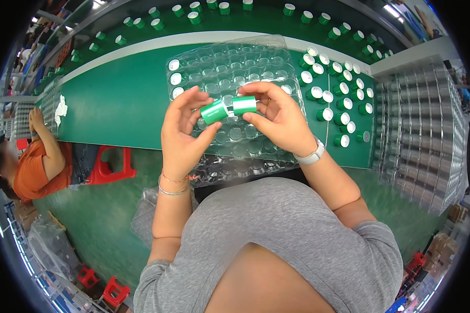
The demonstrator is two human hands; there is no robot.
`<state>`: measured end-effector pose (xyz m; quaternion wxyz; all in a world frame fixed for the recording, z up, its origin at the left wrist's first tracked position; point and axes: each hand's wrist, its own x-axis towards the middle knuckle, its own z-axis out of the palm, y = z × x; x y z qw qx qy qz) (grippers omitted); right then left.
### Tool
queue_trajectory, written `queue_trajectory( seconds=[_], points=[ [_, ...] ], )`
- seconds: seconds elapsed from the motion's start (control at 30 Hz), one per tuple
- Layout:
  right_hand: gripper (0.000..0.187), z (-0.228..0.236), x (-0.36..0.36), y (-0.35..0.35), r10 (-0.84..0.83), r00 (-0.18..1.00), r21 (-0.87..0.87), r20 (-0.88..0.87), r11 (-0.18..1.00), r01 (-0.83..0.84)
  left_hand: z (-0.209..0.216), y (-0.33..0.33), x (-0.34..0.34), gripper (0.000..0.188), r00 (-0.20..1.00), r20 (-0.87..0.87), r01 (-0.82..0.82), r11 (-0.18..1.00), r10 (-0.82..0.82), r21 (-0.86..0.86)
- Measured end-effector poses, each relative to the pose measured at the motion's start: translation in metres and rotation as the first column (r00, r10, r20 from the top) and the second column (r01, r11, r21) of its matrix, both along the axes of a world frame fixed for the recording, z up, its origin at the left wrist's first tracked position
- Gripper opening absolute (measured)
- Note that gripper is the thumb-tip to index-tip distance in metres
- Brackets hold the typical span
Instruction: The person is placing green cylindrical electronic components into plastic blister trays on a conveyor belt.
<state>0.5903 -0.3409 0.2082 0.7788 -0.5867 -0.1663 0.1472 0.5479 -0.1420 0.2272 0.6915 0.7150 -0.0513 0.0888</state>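
Observation:
My left hand (pixel 185 128) pinches a small shiny green cylinder (pixel 214 111) between thumb and fingers, tilted a little. Close beside it, my right hand (pixel 277 117) grips a second green cylinder (pixel 244 105) by its ends. The two face each other end to end, with a narrow gap where small pale parts show; whether they touch I cannot tell. Both hands are above a clear plastic tray (pixel 271 49) with rows of round pockets. A few white-topped cylinders (pixel 174 65) sit in its left column, and another (pixel 286 89) shows behind my right hand.
Many white-topped green cylinders (pixel 344 104) stand on the green table (pixel 115 99) at right. More (pixel 194 18) line a strip beyond the pale rail (pixel 156 48). Stacked clear trays (pixel 418 135) rise at far right. A person in orange (pixel 44 167) sits at left near a red stool (pixel 112 166).

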Motion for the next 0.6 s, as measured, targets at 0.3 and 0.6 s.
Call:
queue_trajectory(
  seconds=[0.3,0.6],
  points=[
    [0.047,0.0008,-0.0031,0.0031,0.060,0.998,0.086,0.036,0.994,-0.063,-0.0023,0.0011,-0.0038,0.066,0.998,0.053,0.032,0.998,-0.034,0.046],
    [0.044,-0.0036,-0.0024,-0.0012,0.085,0.990,0.084,0.116,0.992,-0.094,0.0006,0.0023,-0.0047,0.061,0.996,0.070,0.048,0.994,-0.055,0.096]
  ],
)
